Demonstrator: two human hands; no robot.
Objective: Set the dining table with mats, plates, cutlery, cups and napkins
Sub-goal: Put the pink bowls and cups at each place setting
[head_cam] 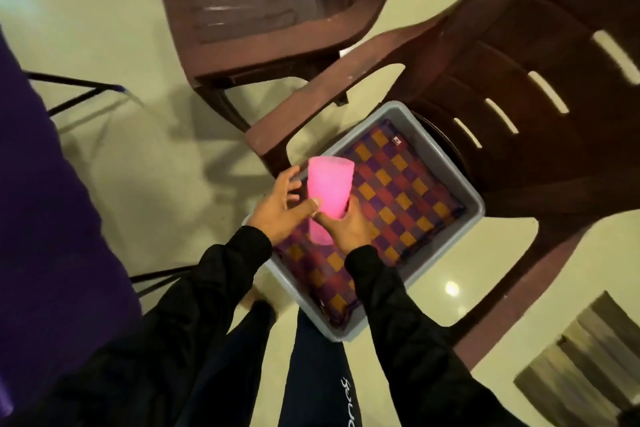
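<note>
A pink plastic cup (330,184) is held above a grey tub (474,208) that stands on the floor. A second pink cup (318,235) pokes out below it, seemingly nested in it. My right hand (349,229) grips the lower part of the upper cup, thumb and fingers curled round it. The thumb of my left hand (277,208) touches the cup's side while its fingers are spread and off the cup. A checked purple, red and orange cloth (398,191) fills the tub.
Two brown plastic chairs stand close by, one behind the tub (249,10) and one over its right side (502,80). A table under a purple cloth (45,201) is at the left, with black metal legs (72,83). The floor is pale tile.
</note>
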